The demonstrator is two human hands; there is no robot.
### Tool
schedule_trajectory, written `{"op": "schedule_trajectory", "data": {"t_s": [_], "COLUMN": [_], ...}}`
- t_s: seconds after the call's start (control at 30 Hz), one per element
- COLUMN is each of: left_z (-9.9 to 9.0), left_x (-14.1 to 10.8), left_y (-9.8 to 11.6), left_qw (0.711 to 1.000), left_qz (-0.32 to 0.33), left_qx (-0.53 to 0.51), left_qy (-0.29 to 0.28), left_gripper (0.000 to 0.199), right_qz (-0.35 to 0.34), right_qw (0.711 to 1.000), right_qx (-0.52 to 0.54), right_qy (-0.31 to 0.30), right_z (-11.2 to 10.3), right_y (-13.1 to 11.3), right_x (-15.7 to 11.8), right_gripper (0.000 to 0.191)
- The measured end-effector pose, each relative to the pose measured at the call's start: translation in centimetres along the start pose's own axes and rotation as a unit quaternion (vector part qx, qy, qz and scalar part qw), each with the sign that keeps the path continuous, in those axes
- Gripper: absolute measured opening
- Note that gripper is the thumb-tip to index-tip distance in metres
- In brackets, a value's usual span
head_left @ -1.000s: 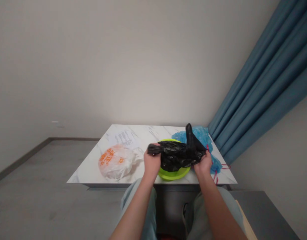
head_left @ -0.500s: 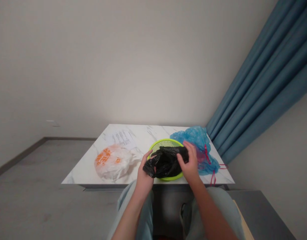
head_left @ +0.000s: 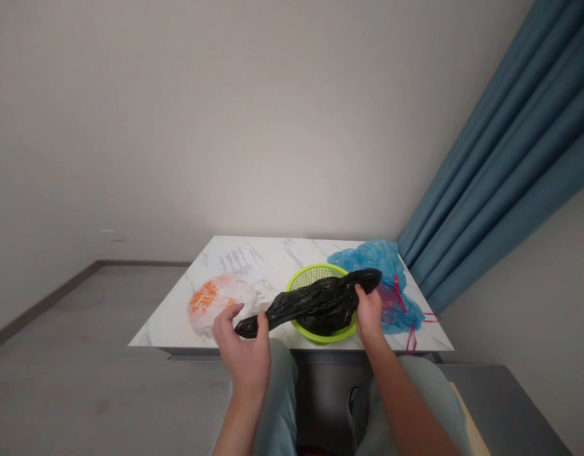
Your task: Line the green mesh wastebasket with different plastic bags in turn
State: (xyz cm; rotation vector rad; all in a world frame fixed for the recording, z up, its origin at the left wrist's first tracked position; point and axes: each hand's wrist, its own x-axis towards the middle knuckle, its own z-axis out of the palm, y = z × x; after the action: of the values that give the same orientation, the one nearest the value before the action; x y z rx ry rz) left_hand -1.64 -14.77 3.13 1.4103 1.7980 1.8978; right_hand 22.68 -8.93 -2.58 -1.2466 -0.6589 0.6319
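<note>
A black plastic bag [head_left: 315,304] is stretched slantwise between my two hands, its middle sagging into a lime-green mesh basket [head_left: 301,277]. My left hand [head_left: 244,345] grips the bag's lower left end, thumb and fingers around it, in front of the white plastic bag. At the upper right end, my right hand [head_left: 369,310] pinches the black bag near the basket's right rim. The white plastic bag with orange print [head_left: 216,301] lies crumpled to the left, partly behind my left hand. Blue plastic bags [head_left: 375,256] with pink drawstrings lie to the right of the basket.
Everything stands on a low white marble-patterned table [head_left: 166,323] against the wall. A sheet with printed text [head_left: 237,259] lies at its back left. A blue curtain [head_left: 491,164] hangs at the right, and my knees are under the front edge.
My left hand has moved left and my right hand slightly right, pulling the black bag from a bunched, open-mouthed shape into a long stretched band. The view has shifted a little.
</note>
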Motion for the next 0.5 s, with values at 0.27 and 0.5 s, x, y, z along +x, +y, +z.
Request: {"op": "schedule_trajectory", "data": {"t_s": [0.27, 0.5], "left_z": [3.2, 6.5], "left_x": [-0.5, 0.6], "left_y": [5.6, 3.3], "left_qw": [0.934, 0.883], "left_qz": [0.203, 0.091], "left_qx": [0.118, 0.260], "left_qy": [-0.270, -0.380], "left_gripper": [0.042, 0.023], "right_qz": [0.124, 0.043], "right_qw": [0.964, 0.988], "right_qx": [0.204, 0.149], "right_qy": [-0.116, 0.010], "right_z": [-0.2, -1.5], "right_y": [-0.3, -0.3], "right_x": [0.5, 2.3], "right_gripper": [0.021, 0.023]}}
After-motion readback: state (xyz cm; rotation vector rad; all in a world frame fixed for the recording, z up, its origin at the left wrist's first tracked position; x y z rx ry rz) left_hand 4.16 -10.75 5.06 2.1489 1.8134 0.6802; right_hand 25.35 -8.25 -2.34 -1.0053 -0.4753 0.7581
